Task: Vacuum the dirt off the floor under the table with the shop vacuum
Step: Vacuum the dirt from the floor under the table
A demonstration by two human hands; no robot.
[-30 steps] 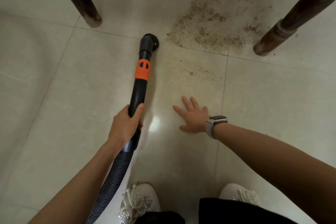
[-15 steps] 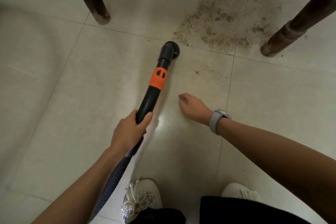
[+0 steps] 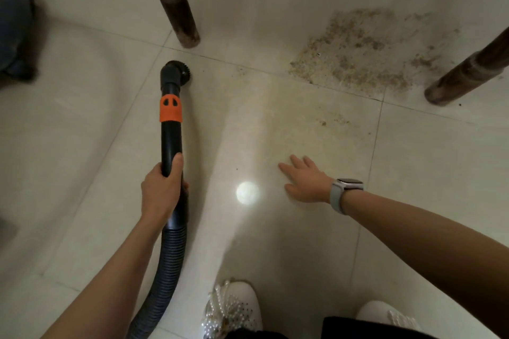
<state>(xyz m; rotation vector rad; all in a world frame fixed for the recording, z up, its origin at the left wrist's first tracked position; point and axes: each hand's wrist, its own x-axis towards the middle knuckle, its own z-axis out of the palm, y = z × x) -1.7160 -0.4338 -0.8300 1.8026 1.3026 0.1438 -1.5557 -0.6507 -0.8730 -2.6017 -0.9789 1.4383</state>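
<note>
In the head view, our left hand [image 3: 162, 190] grips the black wand [image 3: 171, 143] at centre left, its brush nozzle [image 3: 176, 72] on the tile well apart from the dirt patch [image 3: 358, 49] at upper right, between two table legs [image 3: 176, 5]. Our right hand [image 3: 305, 181] lies flat, fingers spread, on the floor. We should sweep the nozzle right — low, slow, overlapping. The vacuum itself is out of frame; a dark shape at upper left is perhaps another person

Glossy pale tiled floor [image 3: 82, 146] with dark grout lines, brown dirt patch [image 3: 363, 49] at upper right, a few crumbs [image 3: 325, 121] below it, two dark wooden table legs [image 3: 176, 5] standing on it, brush nozzle [image 3: 179, 71] at upper left centre, white beaded shoes [image 3: 234, 308] at bottom.
</note>
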